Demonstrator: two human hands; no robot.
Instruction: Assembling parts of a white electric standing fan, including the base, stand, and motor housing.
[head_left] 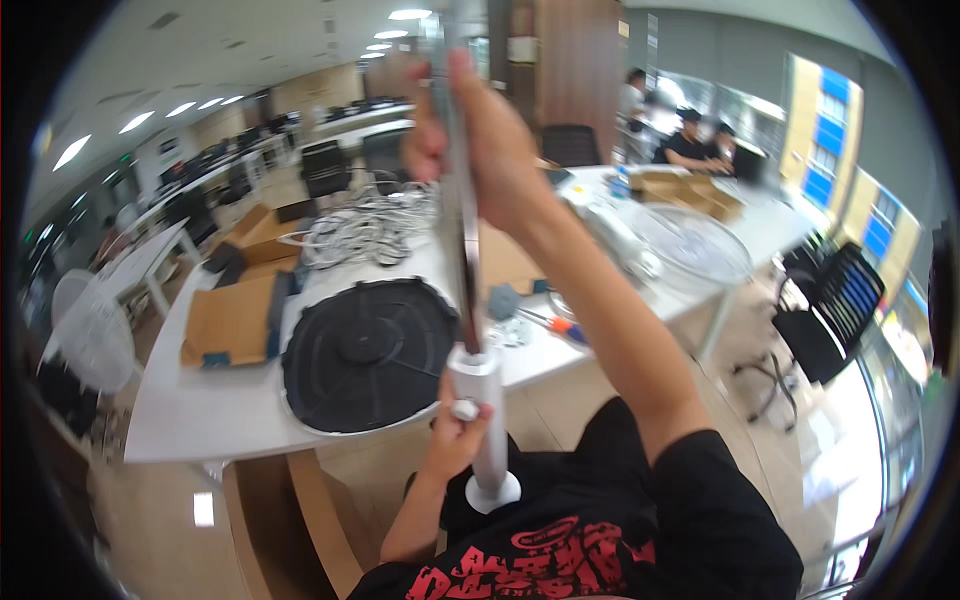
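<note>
A telescoping fan pole stands nearly upright before my body, its shiny metal inner tube [470,270] rising out of a white outer tube [489,440] with a round white flange at the bottom. My left hand [455,440] is closed on the white outer tube, with the thumb and fingers by a white knob [465,409] on its side. High up, my right hand [490,140] is wrapped round the metal tube, somewhat blurred. The tube's top end is smeared by motion. Behind the pole, a round black fan base [365,350] lies on the white table.
On the white table [200,420] lie opened cardboard [230,315], a heap of white cables [365,230], an orange-handled tool [567,328] and a clear fan guard [695,245]. An open carton [310,510] stands below the table's front edge. People sit at the far right; an office chair [825,315] stands nearer.
</note>
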